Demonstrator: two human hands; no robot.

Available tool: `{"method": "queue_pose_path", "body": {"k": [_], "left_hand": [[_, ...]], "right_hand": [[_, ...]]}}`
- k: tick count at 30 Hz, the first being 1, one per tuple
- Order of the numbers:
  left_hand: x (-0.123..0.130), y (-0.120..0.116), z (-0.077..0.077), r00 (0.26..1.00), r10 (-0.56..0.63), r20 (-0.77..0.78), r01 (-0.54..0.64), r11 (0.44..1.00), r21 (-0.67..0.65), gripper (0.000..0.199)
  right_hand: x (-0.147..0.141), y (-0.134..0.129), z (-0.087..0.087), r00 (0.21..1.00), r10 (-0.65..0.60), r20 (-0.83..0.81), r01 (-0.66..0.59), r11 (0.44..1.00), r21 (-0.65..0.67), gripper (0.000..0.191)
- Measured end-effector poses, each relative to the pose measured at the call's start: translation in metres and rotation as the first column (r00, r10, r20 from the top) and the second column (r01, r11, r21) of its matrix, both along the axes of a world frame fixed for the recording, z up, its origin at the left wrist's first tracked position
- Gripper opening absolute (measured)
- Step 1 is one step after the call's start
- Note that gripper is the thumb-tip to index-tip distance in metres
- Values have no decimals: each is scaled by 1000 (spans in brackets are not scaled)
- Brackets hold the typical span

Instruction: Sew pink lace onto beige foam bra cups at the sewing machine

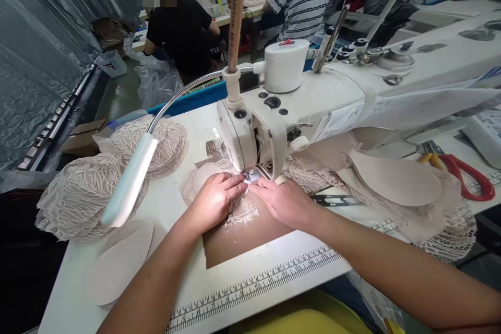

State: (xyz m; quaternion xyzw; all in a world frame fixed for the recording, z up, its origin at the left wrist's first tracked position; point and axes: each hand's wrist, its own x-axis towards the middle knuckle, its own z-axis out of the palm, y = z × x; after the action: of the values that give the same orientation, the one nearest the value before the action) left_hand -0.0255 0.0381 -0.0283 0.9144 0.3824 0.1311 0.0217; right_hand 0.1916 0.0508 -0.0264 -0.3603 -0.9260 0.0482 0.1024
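Observation:
My left hand (220,199) lies palm down on a beige lace cup piece (205,173), its fingers stretched toward the presser foot (250,173) of a white sewing machine (238,135). From the other side my right hand (287,202) reaches in, fingers extended and close together, with its tips just in front of the foot. The two hands' fingertips nearly meet there. Beneath them is a brown sheet (250,224) covered with shiny clear tape. The fabric edge at the needle is mostly hidden by my fingers.
Stacked lace pieces (82,193) and a smooth beige cup (121,266) lie left, under a gooseneck lamp (131,180). On the right are more cups (395,177), black tweezers (336,200) and red-handled scissors (469,177). A printed ruler (254,289) edges the table. Two people sit beyond.

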Motion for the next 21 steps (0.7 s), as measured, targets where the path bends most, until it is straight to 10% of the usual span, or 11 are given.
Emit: {"method": "queue_pose_path", "body": {"k": [21], "left_hand": [[-3, 11, 0, 997, 72, 38, -69, 995, -72, 39]], "right_hand": [[2, 4, -4, 989, -25, -143, 15, 998, -69, 36]]}}
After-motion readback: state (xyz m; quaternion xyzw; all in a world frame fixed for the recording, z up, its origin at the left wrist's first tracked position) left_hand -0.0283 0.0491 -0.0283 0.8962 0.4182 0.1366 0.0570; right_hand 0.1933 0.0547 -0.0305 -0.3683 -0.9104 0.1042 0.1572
